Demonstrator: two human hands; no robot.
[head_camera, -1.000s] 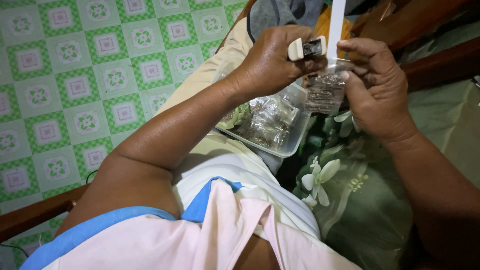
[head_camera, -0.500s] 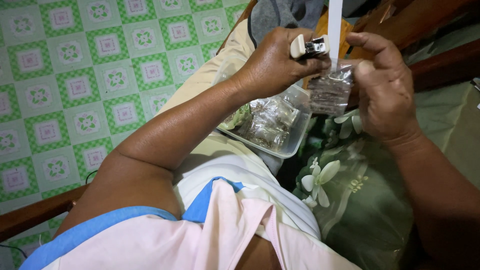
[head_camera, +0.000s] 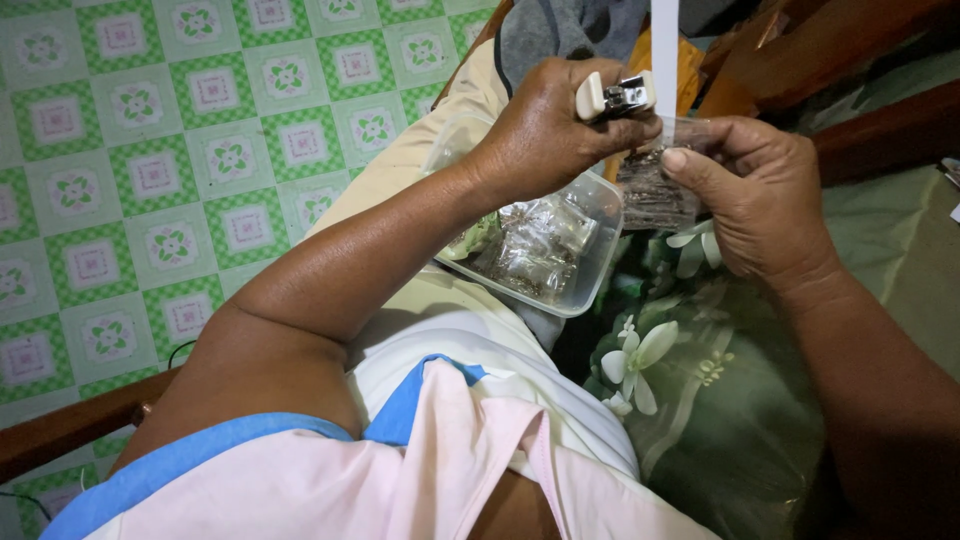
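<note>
A left hand (head_camera: 545, 135) clamps a small stapler (head_camera: 615, 97) at the top of a clear packet (head_camera: 655, 190) pinched by right-hand fingers (head_camera: 700, 170), finished packets filling the lap tub (head_camera: 590, 290) at seven o'clock.

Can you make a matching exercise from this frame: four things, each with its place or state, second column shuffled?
Things:
1. stapler
2. small clear bag
3. plastic tub
4. tiled floor

Places or states:
A. resting on the person's lap, holding filled bags
B. green and white flower pattern, at the left of the view
C. gripped in the left hand, above the tub
D. pinched by the fingers of the right hand, next to the stapler

Pairs: 1-C, 2-D, 3-A, 4-B
</note>
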